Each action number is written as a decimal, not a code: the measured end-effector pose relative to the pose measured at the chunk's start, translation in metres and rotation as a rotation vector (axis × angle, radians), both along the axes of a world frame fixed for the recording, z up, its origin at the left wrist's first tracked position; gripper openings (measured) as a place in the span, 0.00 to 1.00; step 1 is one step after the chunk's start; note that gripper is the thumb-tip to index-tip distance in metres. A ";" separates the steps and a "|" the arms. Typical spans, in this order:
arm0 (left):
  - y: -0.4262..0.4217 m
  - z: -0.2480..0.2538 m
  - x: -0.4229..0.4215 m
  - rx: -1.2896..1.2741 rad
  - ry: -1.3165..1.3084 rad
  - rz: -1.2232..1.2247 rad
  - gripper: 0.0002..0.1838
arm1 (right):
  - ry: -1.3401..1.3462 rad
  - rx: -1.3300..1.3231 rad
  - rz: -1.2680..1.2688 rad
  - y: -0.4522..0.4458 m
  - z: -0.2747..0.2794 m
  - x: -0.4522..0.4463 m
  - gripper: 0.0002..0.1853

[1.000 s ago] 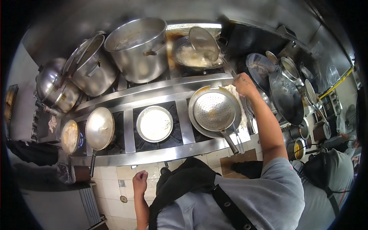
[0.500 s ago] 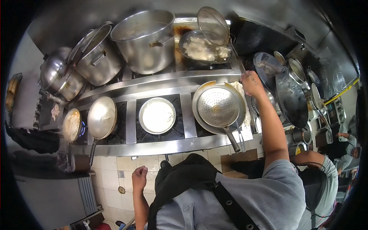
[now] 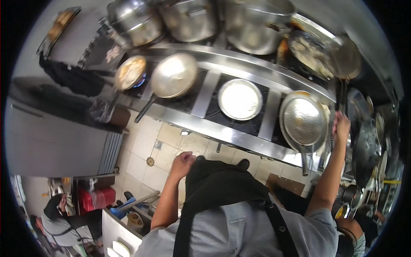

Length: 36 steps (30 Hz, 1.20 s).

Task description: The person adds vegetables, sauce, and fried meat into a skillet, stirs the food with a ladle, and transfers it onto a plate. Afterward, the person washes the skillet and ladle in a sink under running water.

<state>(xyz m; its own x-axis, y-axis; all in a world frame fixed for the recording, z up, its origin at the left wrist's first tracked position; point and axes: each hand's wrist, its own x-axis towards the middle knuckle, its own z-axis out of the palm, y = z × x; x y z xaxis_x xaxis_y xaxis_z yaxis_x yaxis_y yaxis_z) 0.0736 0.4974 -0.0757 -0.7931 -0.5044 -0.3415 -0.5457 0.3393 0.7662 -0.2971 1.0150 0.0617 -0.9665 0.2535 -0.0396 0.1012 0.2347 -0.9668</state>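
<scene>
My right hand [image 3: 341,125] is closed round the dark handle of a round mesh strainer [image 3: 343,55] at the right end of the stove. The strainer's bowl hangs beside a dark pan of pale, battered-looking food [image 3: 309,53] at the back. Just left of that hand, a perforated skimmer [image 3: 303,120] with a coiled grip rests in a pan on the front burner. My left hand [image 3: 184,162] hangs low before the apron, fingers curled in, with nothing visible in them.
A pan of white liquid [image 3: 240,99] sits mid-stove. Farther left are a skillet [image 3: 174,76] and a small pan [image 3: 131,73] over a blue flame. Large pots [image 3: 259,28] line the back. Woks [image 3: 366,152] stand at right; co-workers [image 3: 64,218] are at lower left and right.
My view has swung left, so the stove appears tilted and shifted right. The strainer has moved from above the food pan to its right side, still in my right hand.
</scene>
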 end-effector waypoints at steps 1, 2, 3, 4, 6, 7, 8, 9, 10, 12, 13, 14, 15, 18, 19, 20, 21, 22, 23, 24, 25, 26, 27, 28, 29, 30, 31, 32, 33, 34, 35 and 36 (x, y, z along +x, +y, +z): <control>-0.010 0.003 0.003 0.048 0.006 0.029 0.21 | -0.068 -0.064 -0.070 -0.016 0.001 0.026 0.14; -0.022 0.008 0.008 0.100 0.011 0.050 0.19 | -0.015 -0.112 -0.075 -0.021 -0.016 0.049 0.14; -0.039 0.010 0.013 0.102 0.012 0.066 0.19 | 0.019 -0.202 -0.090 -0.029 -0.032 0.074 0.14; -0.057 0.011 0.020 0.091 0.070 0.095 0.17 | 0.005 -0.270 -0.155 -0.044 -0.041 0.104 0.13; -0.103 0.007 0.040 0.067 0.128 0.160 0.15 | -0.052 -0.484 -0.271 -0.093 -0.051 0.162 0.10; -0.129 0.002 0.050 0.080 0.202 0.179 0.13 | -0.055 -0.498 -0.271 -0.109 -0.064 0.185 0.11; -0.155 0.000 0.059 0.096 0.275 0.194 0.12 | -0.057 -0.510 -0.276 -0.123 -0.079 0.205 0.11; -0.178 0.004 0.066 0.063 0.274 0.218 0.11 | -0.063 -0.509 -0.263 -0.135 -0.093 0.222 0.11; -0.202 0.005 0.071 0.064 0.278 0.227 0.11 | -0.102 -0.526 -0.291 -0.144 -0.106 0.234 0.10; -0.246 0.005 0.071 0.064 0.341 0.233 0.12 | -0.129 -0.547 -0.311 -0.158 -0.125 0.236 0.10; -0.263 0.015 0.066 0.052 0.354 0.228 0.11 | -0.181 -0.556 -0.323 -0.162 -0.134 0.237 0.10; -0.279 0.022 0.062 0.051 0.347 0.218 0.11 | -0.238 -0.564 -0.347 -0.160 -0.143 0.241 0.10; -0.292 0.029 0.054 0.042 0.304 0.172 0.11 | -0.317 -0.562 -0.317 -0.156 -0.149 0.239 0.11; -0.320 0.038 0.029 0.022 0.248 0.080 0.10 | -0.476 -0.662 -0.257 -0.130 -0.166 0.242 0.14; -0.329 0.035 0.020 -0.011 0.340 0.031 0.10 | -0.520 -0.560 -0.331 -0.128 -0.166 0.246 0.16; -0.334 0.030 0.010 -0.032 0.433 -0.027 0.10 | -0.482 -0.352 -0.359 -0.125 -0.171 0.253 0.20; -0.332 0.046 0.006 -0.005 0.395 -0.024 0.10 | -0.451 -0.236 -0.391 -0.134 -0.162 0.263 0.24; -0.336 0.047 0.007 -0.031 0.402 -0.039 0.09 | -0.548 -0.115 -0.329 -0.106 -0.174 0.266 0.30; -0.339 0.046 0.003 -0.050 0.411 -0.077 0.09 | -0.281 0.592 -0.558 -0.103 -0.199 0.269 0.37; -0.339 0.051 0.003 -0.082 0.350 -0.068 0.09 | -0.096 1.127 -0.612 -0.123 -0.171 0.280 0.35; -0.336 0.051 0.005 0.033 0.379 -0.029 0.08 | -0.158 1.150 -0.656 -0.185 -0.103 0.291 0.31; -0.329 0.064 0.005 0.092 0.414 -0.015 0.09 | -0.144 1.053 -0.681 -0.195 -0.094 0.287 0.32; -0.325 0.070 0.004 0.182 0.386 0.064 0.11 | 0.008 0.903 -0.704 -0.198 -0.110 0.281 0.30; -0.324 0.077 0.001 0.143 0.374 -0.008 0.12 | 0.104 0.760 -0.645 -0.214 -0.113 0.274 0.28; -0.325 0.082 -0.004 0.178 0.369 -0.021 0.13 | 0.059 0.446 -0.572 -0.249 -0.088 0.267 0.26; -0.326 0.090 -0.011 0.144 0.370 -0.089 0.12 | 0.264 0.652 -0.594 -0.267 -0.100 0.266 0.19; -0.333 0.087 -0.021 0.169 0.401 -0.147 0.11 | -0.113 0.317 -0.457 -0.315 -0.029 0.275 0.18; -0.331 0.095 -0.030 0.158 0.430 -0.249 0.09 | 0.017 -0.001 -0.512 -0.325 -0.065 0.276 0.16; -0.333 0.097 -0.042 0.204 0.445 -0.326 0.08 | 0.156 0.550 -0.338 -0.341 -0.083 0.289 0.15; -0.335 0.101 -0.056 0.198 0.363 -0.386 0.12 | 0.089 -0.171 -0.315 -0.371 -0.065 0.296 0.15; -0.335 0.100 -0.068 0.240 0.353 -0.459 0.12 | 0.327 0.360 -0.091 -0.389 -0.104 0.302 0.16; -0.331 0.104 -0.080 0.266 0.338 -0.525 0.13 | 0.581 0.363 -0.053 -0.418 -0.107 0.320 0.17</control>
<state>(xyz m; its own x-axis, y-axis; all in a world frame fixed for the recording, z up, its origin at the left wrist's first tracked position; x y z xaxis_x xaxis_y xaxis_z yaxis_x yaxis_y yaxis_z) -0.0059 0.1663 0.0284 -0.9949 0.0439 -0.0909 -0.0757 0.2707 0.9597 0.0227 0.5966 -0.0448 -0.7914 0.2003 0.5776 -0.3895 0.5630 -0.7289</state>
